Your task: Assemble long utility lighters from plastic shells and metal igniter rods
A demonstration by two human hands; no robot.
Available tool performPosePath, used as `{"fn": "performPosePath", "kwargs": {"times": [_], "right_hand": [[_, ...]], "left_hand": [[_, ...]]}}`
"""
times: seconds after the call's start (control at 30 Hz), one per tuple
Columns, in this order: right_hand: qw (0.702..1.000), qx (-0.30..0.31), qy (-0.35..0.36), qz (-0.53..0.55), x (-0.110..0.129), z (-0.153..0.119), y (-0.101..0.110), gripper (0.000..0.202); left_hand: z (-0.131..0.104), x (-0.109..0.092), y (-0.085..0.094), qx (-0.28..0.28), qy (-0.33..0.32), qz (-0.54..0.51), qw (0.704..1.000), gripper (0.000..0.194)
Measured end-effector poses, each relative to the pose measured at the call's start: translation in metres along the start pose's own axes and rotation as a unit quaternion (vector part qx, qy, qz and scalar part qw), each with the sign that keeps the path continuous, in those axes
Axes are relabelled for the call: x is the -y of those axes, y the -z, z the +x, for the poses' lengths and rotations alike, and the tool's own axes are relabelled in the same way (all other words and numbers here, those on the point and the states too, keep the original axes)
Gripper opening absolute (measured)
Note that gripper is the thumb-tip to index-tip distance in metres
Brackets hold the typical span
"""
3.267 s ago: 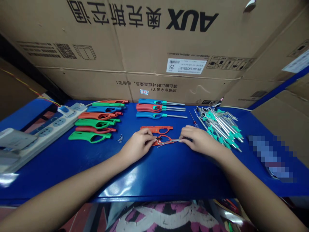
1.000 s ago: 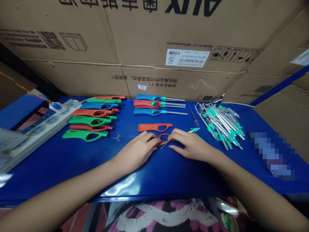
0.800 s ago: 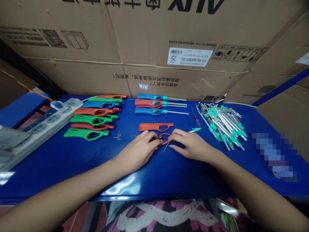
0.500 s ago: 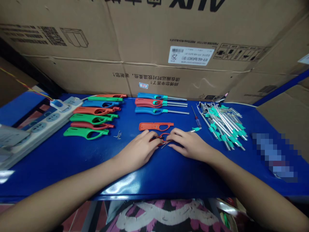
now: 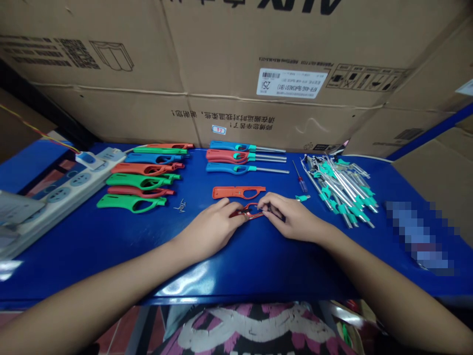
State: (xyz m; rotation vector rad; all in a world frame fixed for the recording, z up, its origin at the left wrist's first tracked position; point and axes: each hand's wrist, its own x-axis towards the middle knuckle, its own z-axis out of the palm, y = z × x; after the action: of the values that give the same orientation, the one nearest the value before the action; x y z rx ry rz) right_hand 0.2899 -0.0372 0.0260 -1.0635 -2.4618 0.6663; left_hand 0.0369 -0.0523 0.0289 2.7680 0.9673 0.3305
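My left hand (image 5: 218,224) is closed on a red handle shell (image 5: 254,215) at the middle of the blue table. On the shell's right end, the fingertips of my right hand (image 5: 290,214) are pinched together; what they hold, if anything, is too small to make out. Just behind lies an orange handle half (image 5: 239,192), inner side up. A small metal and teal piece (image 5: 303,198) rests behind my right hand, near a screwdriver (image 5: 302,184). Several small screws (image 5: 180,206) lie to the left of my left hand.
Several coloured handles (image 5: 136,203) line the left beside a power strip (image 5: 79,180). Lighters with metal rods (image 5: 236,168) lie at the back centre. A pile of metal tubes with teal parts (image 5: 340,192) is at right. Cardboard (image 5: 221,64) stands behind the table (image 5: 236,276).
My right hand has drawn slightly back to the right and its fingers have closed into a pinch. A thin metal piece seen below the fingertips before no longer shows. My left hand stays nearly in place.
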Motion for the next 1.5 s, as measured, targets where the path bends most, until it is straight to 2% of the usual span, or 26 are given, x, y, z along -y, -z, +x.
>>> {"fn": "performPosePath", "kwargs": {"times": [0.27,0.67,0.97,1.1,1.17,1.23,1.27,1.3,1.33,1.43,1.5], "right_hand": [[0.999,0.011,0.031,-0.041,-0.003,0.001,-0.003,0.014],[0.999,0.003,0.041,-0.012,-0.006,0.0,0.0,0.012],[0.999,0.015,0.037,-0.037,-0.001,-0.002,0.003,0.018],[0.996,0.058,0.058,-0.024,0.004,-0.005,0.015,0.031],[0.996,0.057,0.065,-0.015,0.003,-0.006,0.024,0.04],[0.998,-0.005,0.039,-0.041,-0.003,-0.007,0.034,0.034],[0.995,-0.06,0.008,-0.076,-0.009,-0.008,0.039,0.029],[0.984,-0.12,-0.036,-0.128,-0.016,-0.009,0.045,0.025],[0.967,-0.155,-0.08,-0.187,-0.024,-0.011,0.052,0.023],[0.898,-0.177,-0.241,-0.322,-0.051,-0.023,0.072,0.02],[0.869,-0.139,-0.328,-0.343,-0.065,-0.032,0.083,0.017]], "left_hand": [[0.0,-0.005,0.005,0.033,-0.014,0.1,0.994,0.031],[0.0,-0.003,0.003,0.022,-0.01,0.076,0.997,0.031],[-0.001,-0.002,0.001,0.007,-0.017,0.091,0.996,0.034],[-0.002,0.002,-0.001,-0.012,-0.023,0.09,0.996,0.034],[-0.002,0.004,0.0,-0.009,-0.028,0.091,0.995,0.036],[-0.002,0.006,0.001,-0.002,-0.037,0.096,0.995,0.038],[-0.002,0.006,0.001,0.001,-0.042,0.098,0.994,0.038],[-0.002,0.007,0.002,0.002,-0.048,0.1,0.994,0.038],[-0.001,0.008,0.002,0.001,-0.052,0.1,0.994,0.037],[-0.001,0.01,0.0,-0.018,-0.056,0.091,0.994,0.034],[-0.001,0.012,-0.001,-0.034,-0.058,0.084,0.994,0.034]]}}
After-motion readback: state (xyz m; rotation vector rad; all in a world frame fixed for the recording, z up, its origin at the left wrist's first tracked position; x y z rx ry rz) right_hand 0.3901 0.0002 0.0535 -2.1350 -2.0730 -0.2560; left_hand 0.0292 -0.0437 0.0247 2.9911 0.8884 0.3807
